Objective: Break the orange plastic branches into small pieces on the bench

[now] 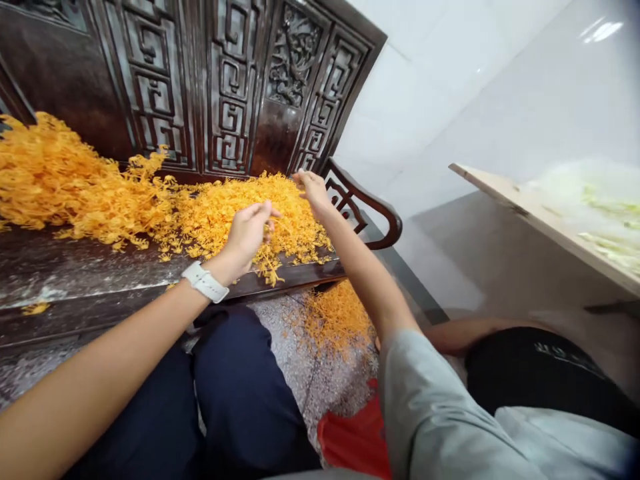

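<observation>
A broad heap of small orange flower-like pieces (215,213) lies along the seat of a dark carved wooden bench (95,267). Over the heap's right part, my left hand (247,233), with a white watch (205,281) on its wrist, is closed, thumb against fingers. A thin orange piece shows at its fingertips. Farther back and to the right, my right hand (314,190) is raised above the heap's far edge. Its fingers are curled in a pinch pointing left. What they hold, if anything, is too small to make out. The two hands are apart.
More thin orange bits (337,317) are piled on the speckled floor below the bench end. A curved armrest (377,210) closes off the right. A red bag-like item (355,437) lies on the floor. Another person's black shorts (540,373) and a wooden board (545,233) are at right.
</observation>
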A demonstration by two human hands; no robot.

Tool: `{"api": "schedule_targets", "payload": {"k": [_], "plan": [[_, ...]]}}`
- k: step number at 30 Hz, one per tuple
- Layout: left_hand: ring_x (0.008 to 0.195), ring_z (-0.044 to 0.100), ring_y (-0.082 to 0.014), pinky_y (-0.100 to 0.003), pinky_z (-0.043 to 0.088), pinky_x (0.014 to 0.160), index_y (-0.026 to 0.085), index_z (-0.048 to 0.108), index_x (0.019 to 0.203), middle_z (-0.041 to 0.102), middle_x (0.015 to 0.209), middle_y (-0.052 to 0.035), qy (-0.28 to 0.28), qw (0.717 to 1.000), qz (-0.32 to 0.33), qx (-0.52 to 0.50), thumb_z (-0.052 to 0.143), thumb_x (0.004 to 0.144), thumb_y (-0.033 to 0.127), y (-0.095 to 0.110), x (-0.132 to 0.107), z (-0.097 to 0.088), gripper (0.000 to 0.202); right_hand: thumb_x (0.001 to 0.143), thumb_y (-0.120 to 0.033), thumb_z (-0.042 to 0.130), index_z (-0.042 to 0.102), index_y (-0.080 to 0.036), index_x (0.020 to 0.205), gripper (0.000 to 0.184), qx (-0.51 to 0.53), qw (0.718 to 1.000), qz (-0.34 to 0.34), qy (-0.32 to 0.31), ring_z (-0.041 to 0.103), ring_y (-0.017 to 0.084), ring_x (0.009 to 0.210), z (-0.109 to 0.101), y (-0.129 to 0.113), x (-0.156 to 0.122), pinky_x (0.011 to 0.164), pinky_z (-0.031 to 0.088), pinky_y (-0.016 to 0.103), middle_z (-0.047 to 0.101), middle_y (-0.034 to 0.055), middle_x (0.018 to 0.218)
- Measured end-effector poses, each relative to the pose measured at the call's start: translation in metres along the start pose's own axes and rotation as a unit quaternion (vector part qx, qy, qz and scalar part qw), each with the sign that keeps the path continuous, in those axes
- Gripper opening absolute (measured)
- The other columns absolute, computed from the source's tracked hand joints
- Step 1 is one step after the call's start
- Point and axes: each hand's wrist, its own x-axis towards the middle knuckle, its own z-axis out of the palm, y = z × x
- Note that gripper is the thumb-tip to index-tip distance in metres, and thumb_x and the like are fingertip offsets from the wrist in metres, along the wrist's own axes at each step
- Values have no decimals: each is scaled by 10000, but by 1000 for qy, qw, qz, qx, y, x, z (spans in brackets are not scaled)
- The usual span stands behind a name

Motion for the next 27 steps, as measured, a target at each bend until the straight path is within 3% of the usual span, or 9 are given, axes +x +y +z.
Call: {"api": "schedule_targets", "payload": {"k": [4, 7, 10, 12, 15, 17, 20, 23, 27], "plan": [[725, 579, -130, -249, 474, 666, 169, 719, 919, 701, 935, -82, 2, 995, 28, -97, 559, 1048, 171, 15, 19, 6, 206, 882, -883, 568, 601, -214, 1042, 689, 235, 968, 86, -24, 664, 178, 877, -2, -14, -83, 770, 532, 295, 718, 82, 1022], [861, 658, -153, -266, 549, 772, 178, 752, 1016, 764, 1110, -107, -31, 992, 31, -118, 586, 1029, 168, 21, 29, 25, 167, 886, -861, 590, 580, -235, 1137, 675, 286, 953, 89, -46, 690, 196, 854, -6, -30, -144, 749, 558, 327, 735, 80, 1022], [1025, 711, -175, -288, 590, 895, 187, 773, 1054, 770, 1286, -112, -49, 990, 33, -127, 612, 991, 121, 22, 30, 47, 185, 889, -744, 705, 514, -284, 1284, 636, 290, 953, 70, -58, 695, 197, 842, -7, -44, -178, 743, 570, 350, 740, 57, 1082], [1128, 724, -188, -310, 591, 985, 196, 785, 1090, 745, 1390, -104, -70, 988, 47, -131, 628, 952, 77, 20, 31, 56, 240, 864, -610, 808, 507, -303, 1308, 618, 294, 952, 53, -71, 677, 181, 815, -5, -48, -188, 729, 558, 333, 739, 33, 1083], [1225, 724, -187, -309, 572, 1071, 212, 793, 1124, 728, 1440, -90, -83, 986, 63, -131, 627, 880, -2, 13, 37, 58, 365, 841, -489, 855, 626, -239, 1151, 459, 294, 948, 33, -116, 609, 143, 724, 6, -40, -196, 665, 485, 284, 718, 27, 972], [1246, 725, -185, -293, 578, 1065, 223, 794, 1130, 747, 1404, -89, -78, 987, 72, -119, 617, 874, -5, 5, 46, 51, 385, 890, -493, 805, 683, -196, 1032, 350, 314, 939, 38, -138, 504, 109, 620, 17, -30, -203, 601, 403, 268, 641, 7, 826], [1154, 758, -171, -247, 609, 953, 223, 783, 1134, 783, 1298, -90, -70, 991, 61, -101, 632, 899, 23, -7, 56, 35, 344, 951, -483, 731, 721, -194, 1023, 298, 405, 900, 82, -137, 316, 91, 537, 35, -13, -216, 548, 307, 266, 452, -46, 695], [1008, 778, -142, -211, 607, 837, 216, 755, 1173, 793, 1231, -83, -70, 993, 24, -92, 677, 897, 28, -14, 59, 25, 344, 914, -426, 741, 719, -217, 1005, 229, 434, 887, 106, -116, 456, 135, 621, 48, 1, -221, 607, 411, 297, 542, -8, 756], [911, 775, -143, -230, 594, 749, 199, 725, 1156, 801, 1205, -92, -72, 996, -18, -49, 726, 920, 78, -13, 51, 27, 265, 857, -416, 786, 681, -265, 1058, 273, 339, 938, 63, -43, 667, 210, 945, 50, 9, -206, 856, 539, 346, 728, 33, 994]]}}
